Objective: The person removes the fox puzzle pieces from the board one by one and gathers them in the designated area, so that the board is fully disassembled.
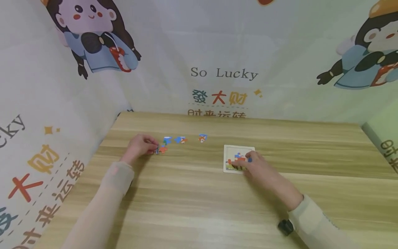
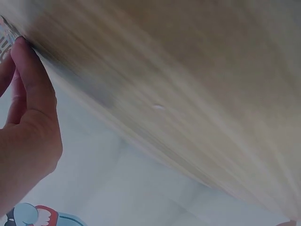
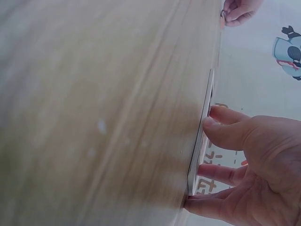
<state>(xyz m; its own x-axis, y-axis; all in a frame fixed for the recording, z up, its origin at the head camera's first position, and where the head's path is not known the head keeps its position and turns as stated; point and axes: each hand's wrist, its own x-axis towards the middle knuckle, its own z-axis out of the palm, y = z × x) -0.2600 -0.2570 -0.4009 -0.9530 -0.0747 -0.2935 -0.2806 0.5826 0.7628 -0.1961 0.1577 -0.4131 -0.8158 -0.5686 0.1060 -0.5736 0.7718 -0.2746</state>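
Observation:
My left hand (image 1: 140, 148) is at the left of the table, pinching a small puzzle piece (image 1: 157, 149) held on edge between thumb and fingertips. Right beside it lies an orange-red puzzle piece (image 1: 163, 149). In the left wrist view only a sliver of the held piece (image 2: 10, 34) shows at the fingertips. My right hand (image 1: 259, 167) rests over a square white-framed puzzle board (image 1: 228, 149), its fingers spread and touching the board. Colourful pieces (image 1: 238, 155) sit in the board's lower part, partly hidden by the hand. From the right wrist, the board (image 3: 200, 136) appears edge-on.
Loose blue-and-orange pieces lie in a row behind the left hand: one blue (image 1: 167, 140), one with an orange figure (image 1: 181, 140), another farther right (image 1: 202, 138). The wooden table (image 1: 192, 207) meets a printed cloth backdrop (image 1: 227, 52) at its far edge.

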